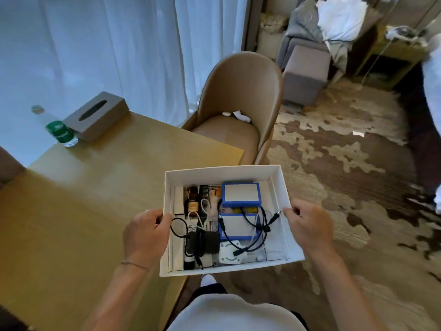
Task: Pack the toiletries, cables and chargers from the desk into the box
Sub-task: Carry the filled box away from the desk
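I hold a white open box (pixel 281 187) in the air off the desk's right corner, above the floor. My left hand (pixel 145 235) grips its left wall and my right hand (pixel 310 225) grips its right wall. Inside lie two blue-edged battery packs (pixel 239 194), tangled black cables (pixel 260 225), a black charger (pixel 202 242), a white adapter (pixel 230 255), a black comb (pixel 204 199), a small brown bottle (pixel 192 201) and a white cable (pixel 205 206).
The wooden desk (pixel 95 187) lies to the left, bearing a grey tissue box (pixel 95 115) and a green-labelled water bottle (pixel 60 130). A tan chair (pixel 241 96) stands beyond the box. Patterned carpet (pixel 346 163) stretches right, with a grey ottoman (pixel 305 72).
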The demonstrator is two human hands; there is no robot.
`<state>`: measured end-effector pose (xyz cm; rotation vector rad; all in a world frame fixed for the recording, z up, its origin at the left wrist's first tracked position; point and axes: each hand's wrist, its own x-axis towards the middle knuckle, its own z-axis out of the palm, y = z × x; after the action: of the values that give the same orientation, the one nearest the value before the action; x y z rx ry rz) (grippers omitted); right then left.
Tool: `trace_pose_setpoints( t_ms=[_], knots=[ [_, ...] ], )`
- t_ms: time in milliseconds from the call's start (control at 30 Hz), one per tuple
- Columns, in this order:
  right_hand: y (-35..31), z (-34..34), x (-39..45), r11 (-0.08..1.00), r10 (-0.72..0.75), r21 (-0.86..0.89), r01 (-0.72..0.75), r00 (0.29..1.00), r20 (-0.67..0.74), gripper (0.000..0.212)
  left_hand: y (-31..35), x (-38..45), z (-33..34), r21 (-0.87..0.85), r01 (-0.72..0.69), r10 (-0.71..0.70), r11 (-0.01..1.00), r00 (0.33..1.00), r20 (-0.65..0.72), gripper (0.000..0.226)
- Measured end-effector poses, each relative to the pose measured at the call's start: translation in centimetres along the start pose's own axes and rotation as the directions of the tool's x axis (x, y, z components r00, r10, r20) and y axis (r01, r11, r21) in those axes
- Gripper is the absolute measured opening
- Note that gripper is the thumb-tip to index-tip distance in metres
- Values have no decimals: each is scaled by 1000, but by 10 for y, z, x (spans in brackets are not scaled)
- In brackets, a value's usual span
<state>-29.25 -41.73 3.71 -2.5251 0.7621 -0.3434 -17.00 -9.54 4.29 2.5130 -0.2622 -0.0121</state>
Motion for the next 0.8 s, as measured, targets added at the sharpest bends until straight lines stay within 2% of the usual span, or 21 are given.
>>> trace_pose_setpoints(
  t_ms=[167, 400, 567, 700, 800],
  knots=[
    [59, -33, -47, 994, 105, 30, -104, 993, -52, 42, 44, -28, 25, 18, -111, 110, 994, 992, 61, 51],
    [134, -96, -143, 974, 226, 19, -226, 961, -160, 45, 100, -93, 68, -5, -261, 259, 965, 956, 141, 46],
    [185, -153, -217, 951, 296, -17, -307, 928, -225, 52, 153, -157, 97, -71, -394, 400, 916, 893, 205, 43],
    [230, -190, -285, 912, 391, 2, -409, 871, -297, 53, 200, -211, 123, -134, -508, 525, 851, 820, 226, 48],
    [261, -211, -334, 864, 480, 16, -504, 811, -335, 52, 231, -246, 148, -158, -523, 545, 838, 786, 291, 44]
  ],
)
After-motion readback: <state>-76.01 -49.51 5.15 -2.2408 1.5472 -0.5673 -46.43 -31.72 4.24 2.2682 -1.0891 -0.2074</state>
